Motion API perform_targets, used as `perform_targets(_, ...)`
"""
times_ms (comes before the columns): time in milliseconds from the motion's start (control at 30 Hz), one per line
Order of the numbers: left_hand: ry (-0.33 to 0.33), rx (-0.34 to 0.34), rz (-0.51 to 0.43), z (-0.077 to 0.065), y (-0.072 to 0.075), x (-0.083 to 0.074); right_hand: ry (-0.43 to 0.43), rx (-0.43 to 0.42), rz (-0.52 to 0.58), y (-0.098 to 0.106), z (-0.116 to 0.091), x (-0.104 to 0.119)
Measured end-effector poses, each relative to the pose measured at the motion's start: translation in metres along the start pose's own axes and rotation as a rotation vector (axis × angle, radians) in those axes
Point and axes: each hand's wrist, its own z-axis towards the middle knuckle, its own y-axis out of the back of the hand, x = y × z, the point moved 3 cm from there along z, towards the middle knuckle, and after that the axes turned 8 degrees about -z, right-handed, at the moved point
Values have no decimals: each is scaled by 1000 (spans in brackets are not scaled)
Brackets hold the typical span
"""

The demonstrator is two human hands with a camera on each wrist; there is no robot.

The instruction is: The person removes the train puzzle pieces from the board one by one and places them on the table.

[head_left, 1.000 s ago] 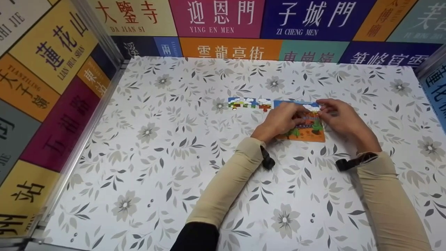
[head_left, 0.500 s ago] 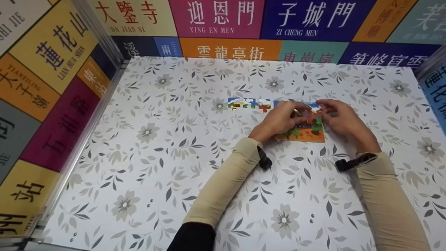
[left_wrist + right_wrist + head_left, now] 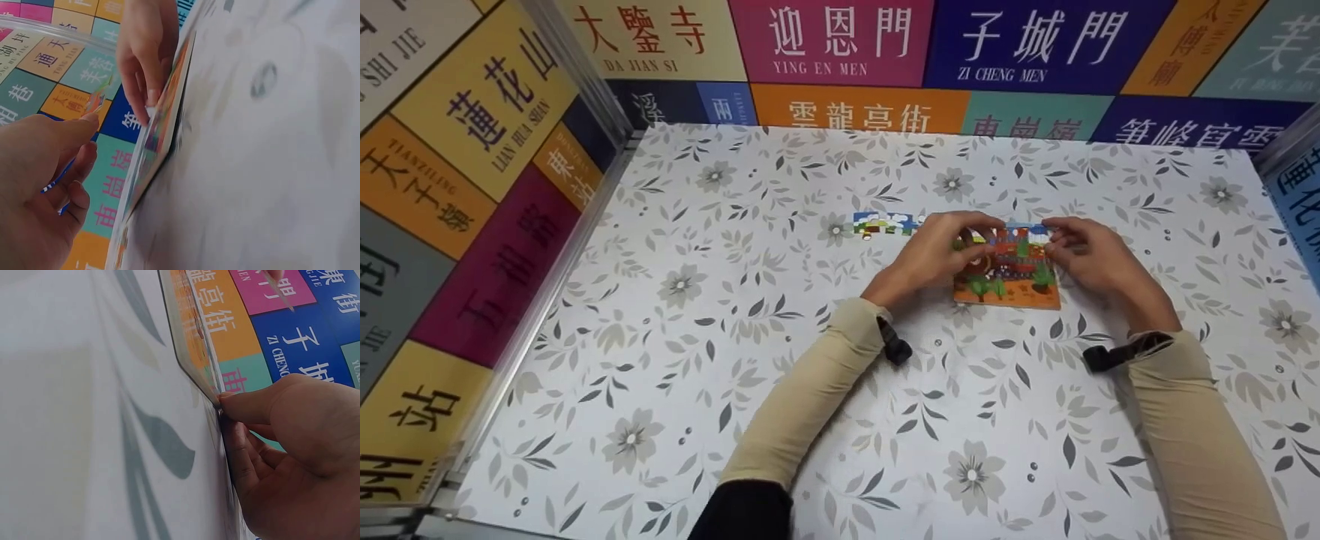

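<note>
A jigsaw puzzle board (image 3: 1011,294) with an orange desert picture lies on the table. My left hand (image 3: 934,251) is just above its left side, pinching a small colourful puzzle piece (image 3: 97,102) between thumb and fingers; most of the piece is hidden by the hand. At the board's upper right corner, my right hand (image 3: 1086,251) grips the edge with thumb and fingertips, as the right wrist view shows at the board's corner (image 3: 209,389). Left of the board lie several joined puzzle pieces (image 3: 883,223) with blue sky and white clouds, partly covered by my left hand.
The table (image 3: 675,375) has a white cover printed with grey flowers and leaves. Panels with large Chinese lettering (image 3: 840,37) rise behind it and along the left and right sides. A dark strap with a small camera (image 3: 896,345) sits on each wrist.
My left hand has moved left and up off the board with a piece in its fingers, now covering part of the loose pieces. My right hand stays at the corner.
</note>
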Motion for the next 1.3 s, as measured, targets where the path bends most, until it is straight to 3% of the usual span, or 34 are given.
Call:
perform_targets(300,48,-43,94,-29,39,21,1,1,-11,0,-2,-1)
perform_targets(467,66,-48,135,-42,54,29,51,-30,-57,0,0,-2)
perform_targets(567,77,-45,122,-47,60,34,31,-22,-54,0,0,-1)
perform_targets(967,182,6,159,-51,62,42,-27,-3,-4,0,-1,0)
perform_targets(1300,182,12,158,-50,59,42,-13,1,-14,0,-1,0)
